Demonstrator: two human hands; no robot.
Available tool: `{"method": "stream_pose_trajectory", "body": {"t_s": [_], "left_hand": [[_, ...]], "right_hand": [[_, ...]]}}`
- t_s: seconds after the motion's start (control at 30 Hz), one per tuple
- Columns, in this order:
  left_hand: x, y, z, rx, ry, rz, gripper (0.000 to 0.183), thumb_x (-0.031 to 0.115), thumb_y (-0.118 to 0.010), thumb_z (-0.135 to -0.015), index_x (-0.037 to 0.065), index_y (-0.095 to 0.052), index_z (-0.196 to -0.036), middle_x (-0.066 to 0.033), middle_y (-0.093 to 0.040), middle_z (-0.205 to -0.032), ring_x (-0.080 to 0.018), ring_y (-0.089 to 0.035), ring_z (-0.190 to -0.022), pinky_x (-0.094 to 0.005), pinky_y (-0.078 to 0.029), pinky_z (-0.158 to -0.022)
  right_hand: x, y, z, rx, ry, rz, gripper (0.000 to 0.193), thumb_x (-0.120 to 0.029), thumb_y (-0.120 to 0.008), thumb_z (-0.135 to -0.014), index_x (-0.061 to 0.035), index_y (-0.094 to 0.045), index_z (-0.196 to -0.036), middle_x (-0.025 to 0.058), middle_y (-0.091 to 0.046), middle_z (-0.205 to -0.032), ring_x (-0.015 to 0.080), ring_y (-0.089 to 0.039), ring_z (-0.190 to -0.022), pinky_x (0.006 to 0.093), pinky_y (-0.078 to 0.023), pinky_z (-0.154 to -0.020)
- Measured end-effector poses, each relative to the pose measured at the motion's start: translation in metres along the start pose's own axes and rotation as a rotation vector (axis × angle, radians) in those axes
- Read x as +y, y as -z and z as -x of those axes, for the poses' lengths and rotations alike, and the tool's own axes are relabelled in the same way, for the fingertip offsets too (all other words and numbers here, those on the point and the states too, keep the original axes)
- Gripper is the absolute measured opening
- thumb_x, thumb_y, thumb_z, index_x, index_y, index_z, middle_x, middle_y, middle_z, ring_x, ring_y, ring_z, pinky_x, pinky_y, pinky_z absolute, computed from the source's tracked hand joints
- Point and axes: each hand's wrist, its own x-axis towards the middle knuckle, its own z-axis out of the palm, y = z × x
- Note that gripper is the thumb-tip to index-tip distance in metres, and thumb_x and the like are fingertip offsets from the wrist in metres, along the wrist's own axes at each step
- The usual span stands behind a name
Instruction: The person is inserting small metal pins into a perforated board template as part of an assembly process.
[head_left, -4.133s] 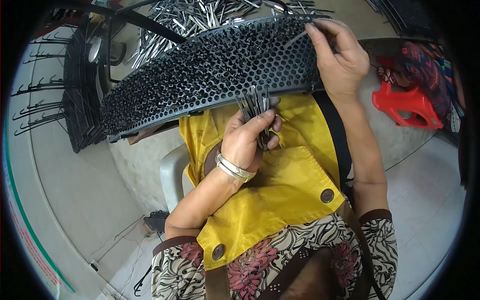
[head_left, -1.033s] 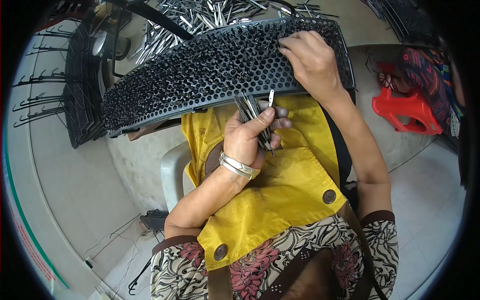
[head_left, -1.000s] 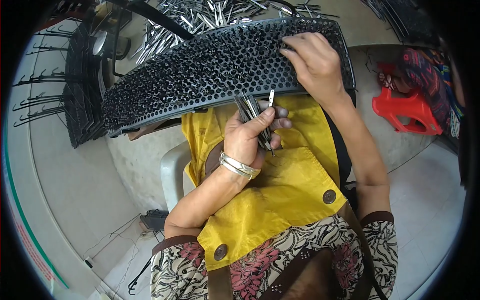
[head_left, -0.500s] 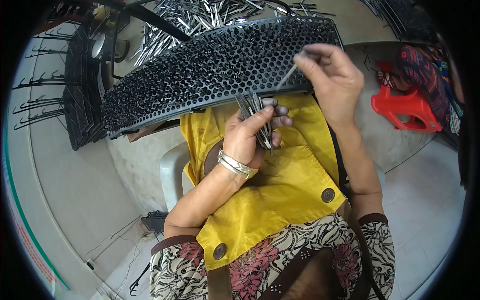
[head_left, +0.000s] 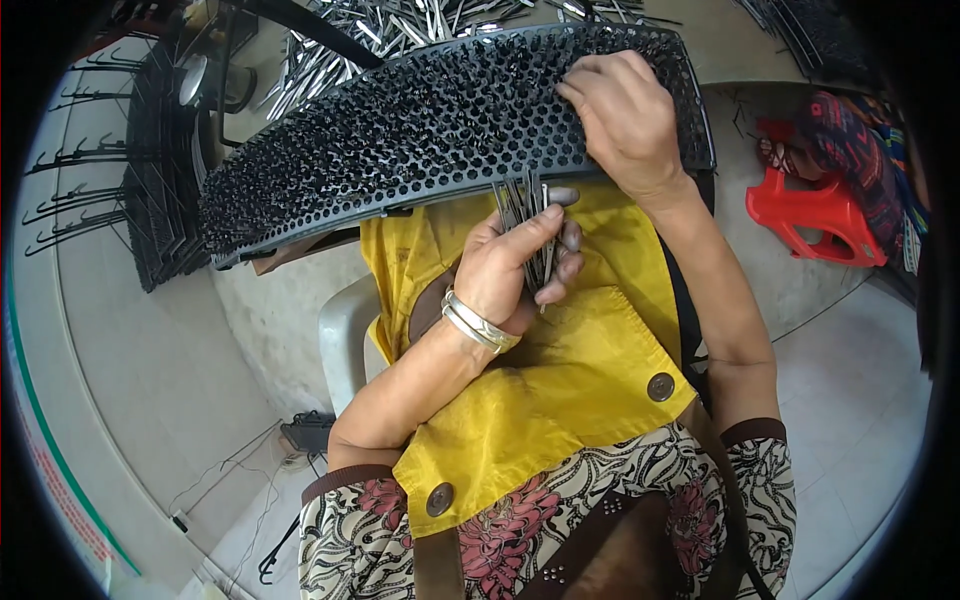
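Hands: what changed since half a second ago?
Right hand moved forward and left, farther over the perforated black panel; the metal strip seen in it earlier is out of sight, release unclear. Left hand shifted slightly right. Unchanged: its hold on the strip bundle; red stool.

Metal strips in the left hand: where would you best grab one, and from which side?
Probably by its far end, pinched from above, coming from the side of the right hand. The strips are slim, and their far ends stick out from the left hand, which is closed around their middles.
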Motion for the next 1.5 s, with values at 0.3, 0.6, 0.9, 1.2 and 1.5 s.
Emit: {"method": "stream_pose_trajectory", "body": {"t_s": [0.3, 0.6, 0.9, 1.2, 1.5], "left_hand": [[0.003, 0.0, 0.002, -0.022, -0.022, 0.015, 0.018, 0.011, -0.047, -0.085, -0.003, -0.051, -0.096, -0.0103, -0.056, -0.073, -0.0146, -0.051, -0.054, -0.0193, -0.031, -0.036], [0.003, -0.002, 0.004, 0.018, -0.042, -0.094, 0.017, 0.011, -0.048, -0.085, -0.003, -0.052, -0.093, -0.0102, -0.056, -0.07, -0.0136, -0.05, -0.051, -0.0198, -0.031, -0.036], [-0.001, 0.0, 0.0, 0.03, -0.026, -0.077, 0.017, 0.012, -0.049, -0.085, -0.004, -0.052, -0.091, -0.0101, -0.055, -0.069, -0.0141, -0.05, -0.05, -0.0204, -0.031, -0.036], [0.001, 0.005, 0.0, -0.061, -0.01, -0.014, 0.02, 0.013, -0.048, -0.086, -0.005, -0.052, -0.093, -0.0108, -0.055, -0.071, -0.0141, -0.05, -0.052, -0.0197, -0.031, -0.036], [0.002, 0.0, 0.001, -0.121, 0.01, -0.004, 0.021, 0.011, -0.046, -0.087, -0.007, -0.051, -0.096, -0.0112, -0.055, -0.073, -0.0138, -0.05, -0.052, -0.0193, -0.031, -0.037]], "right_hand": [[-0.055, 0.035, -0.003, -0.254, -0.557, -0.507, 0.015, 0.003, -0.063, -0.07, 0.003, -0.06, -0.085, 0.0072, -0.059, -0.079, 0.0123, -0.057, -0.067, 0.0226, -0.045, -0.057], [-0.051, 0.042, -0.004, 0.017, -0.947, -0.668, 0.011, 0.004, -0.062, -0.074, 0.0037, -0.061, -0.085, 0.0018, -0.061, -0.074, 0.0042, -0.054, -0.066, 0.0158, -0.044, -0.061], [-0.018, 0.013, -0.008, 0.241, -0.157, -0.105, 0.011, 0.006, -0.063, -0.069, 0.0022, -0.059, -0.079, 0.0106, -0.06, -0.076, 0.0201, -0.058, -0.068, 0.0253, -0.047, -0.062], [-0.02, -0.006, -0.002, -0.043, -0.007, 0.006, 0.021, 0.008, -0.062, -0.063, 0.0031, -0.058, -0.083, 0.0123, -0.056, -0.076, 0.0267, -0.054, -0.069, 0.0322, -0.045, -0.058], [-0.024, 0.008, -0.002, -0.243, -0.069, -0.043, 0.016, 0.005, -0.063, -0.064, 0.0029, -0.059, -0.08, 0.014, -0.057, -0.074, 0.0277, -0.055, -0.068, 0.0307, -0.046, -0.058]]}}
